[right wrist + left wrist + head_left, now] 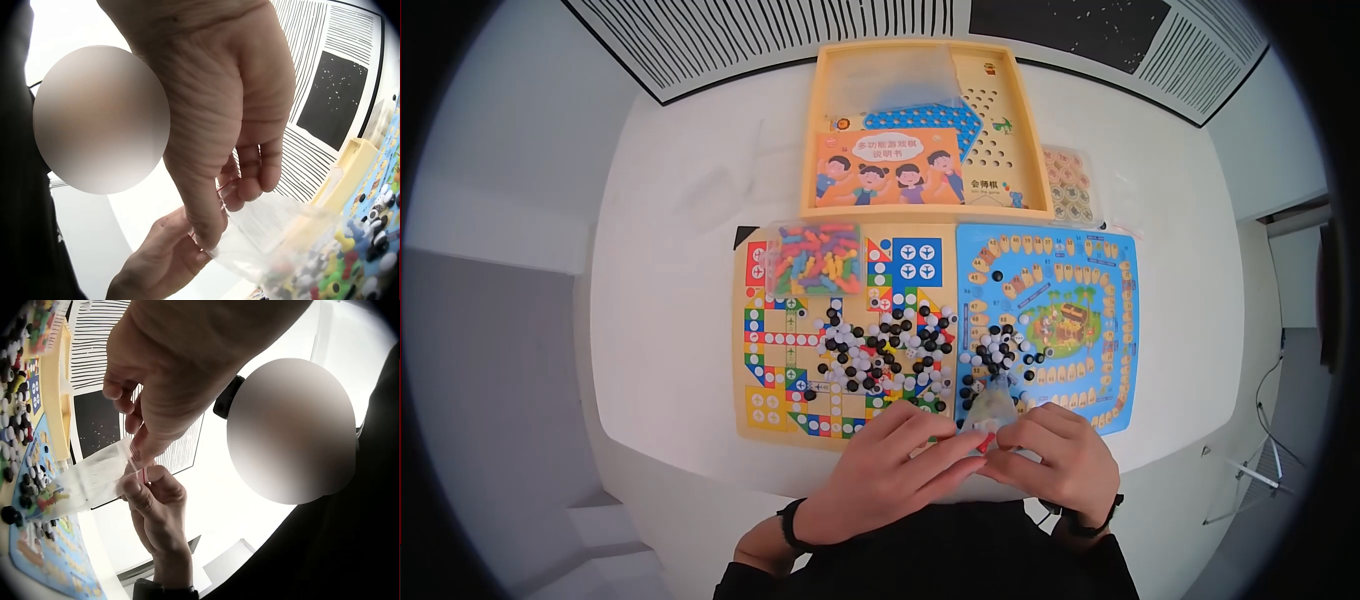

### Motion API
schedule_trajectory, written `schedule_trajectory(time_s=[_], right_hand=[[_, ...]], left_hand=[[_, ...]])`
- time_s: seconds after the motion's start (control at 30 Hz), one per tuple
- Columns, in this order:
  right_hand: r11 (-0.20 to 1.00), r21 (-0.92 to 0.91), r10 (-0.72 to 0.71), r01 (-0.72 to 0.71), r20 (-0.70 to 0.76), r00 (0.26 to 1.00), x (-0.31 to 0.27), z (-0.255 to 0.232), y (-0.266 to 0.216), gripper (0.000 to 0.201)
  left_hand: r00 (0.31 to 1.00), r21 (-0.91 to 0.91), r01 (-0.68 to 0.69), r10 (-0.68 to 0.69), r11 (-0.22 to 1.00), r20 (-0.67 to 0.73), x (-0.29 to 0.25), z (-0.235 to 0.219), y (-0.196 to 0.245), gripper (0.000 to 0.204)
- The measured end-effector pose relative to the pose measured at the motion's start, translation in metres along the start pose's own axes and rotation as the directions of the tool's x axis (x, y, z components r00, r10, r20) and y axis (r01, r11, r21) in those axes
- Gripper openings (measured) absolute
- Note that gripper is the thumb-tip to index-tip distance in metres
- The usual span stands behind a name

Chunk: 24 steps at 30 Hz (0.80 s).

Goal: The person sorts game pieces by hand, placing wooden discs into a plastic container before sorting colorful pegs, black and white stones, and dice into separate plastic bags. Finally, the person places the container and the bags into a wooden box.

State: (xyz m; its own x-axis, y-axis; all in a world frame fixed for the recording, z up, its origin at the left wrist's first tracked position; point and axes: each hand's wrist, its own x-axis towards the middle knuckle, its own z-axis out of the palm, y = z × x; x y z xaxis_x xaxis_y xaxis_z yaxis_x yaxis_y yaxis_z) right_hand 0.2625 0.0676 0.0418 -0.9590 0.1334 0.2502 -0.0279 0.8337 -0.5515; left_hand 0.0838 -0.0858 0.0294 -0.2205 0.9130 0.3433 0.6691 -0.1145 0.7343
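Note:
My left hand (890,465) and right hand (1060,455) meet over the near edge of the boards. Between them is a clear plastic zip bag (90,475), its mouth edge marked by a red strip (986,440). Fingers and thumb of each hand pinch the bag at this top edge, one on either side. The bag slants down toward the blue board (1100,300). Small coloured pieces (340,275) show at its lower end. Black and white round pieces (1000,350) lie on the board just beyond it.
More black and white pieces (885,345) cover the middle of the flying-chess board (745,415). A clear box of coloured pegs (812,260) sits on its far left corner. Behind stands a wooden tray (808,150) with an orange booklet (890,170); a pack of round discs (1070,185) lies beside it.

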Motion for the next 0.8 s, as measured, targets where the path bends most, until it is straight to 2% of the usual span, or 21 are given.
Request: schedule_trajectory(time_s=[0.1,0.17,0.2,0.27,0.37,0.57,0.8], right_hand=[[0.999,0.033,0.021,-0.021,-0.004,1.0,-0.001,-0.005,0.0,0.02],[0.998,0.03,0.048,-0.047,-0.027,0.998,-0.003,-0.007,0.002,0.02],[0.998,0.022,0.06,-0.059,-0.047,0.997,-0.004,-0.007,0.003,0.021],[0.996,0.006,0.085,-0.084,-0.057,0.995,-0.008,-0.008,0.005,0.021],[0.994,-0.021,0.105,-0.106,-0.053,0.993,-0.008,-0.009,0.007,0.023],[0.994,-0.026,0.105,-0.106,-0.041,0.994,-0.005,-0.011,0.004,0.023],[0.996,-0.008,0.086,-0.086,-0.039,0.996,-0.005,-0.01,0.003,0.022]], left_hand=[[0.999,-0.049,0.043,-0.044,0.998,-0.006,-0.006,-0.002,-0.003,0.035],[0.983,-0.046,0.143,-0.147,0.989,-0.106,-0.022,-0.012,-0.016,0.033],[0.984,-0.043,0.144,-0.147,0.989,-0.097,-0.027,-0.014,-0.026,0.033],[0.974,0.15,0.22,-0.21,0.964,-0.079,-0.037,-0.014,-0.048,0.029],[0.974,0.2,0.226,-0.226,0.953,-0.02,-0.045,-0.004,-0.07,0.028],[0.971,0.299,0.227,-0.239,0.927,0.006,-0.048,0.013,-0.077,0.025],[0.985,0.219,0.171,-0.165,0.961,-0.045,-0.038,0.009,-0.079,0.03]])
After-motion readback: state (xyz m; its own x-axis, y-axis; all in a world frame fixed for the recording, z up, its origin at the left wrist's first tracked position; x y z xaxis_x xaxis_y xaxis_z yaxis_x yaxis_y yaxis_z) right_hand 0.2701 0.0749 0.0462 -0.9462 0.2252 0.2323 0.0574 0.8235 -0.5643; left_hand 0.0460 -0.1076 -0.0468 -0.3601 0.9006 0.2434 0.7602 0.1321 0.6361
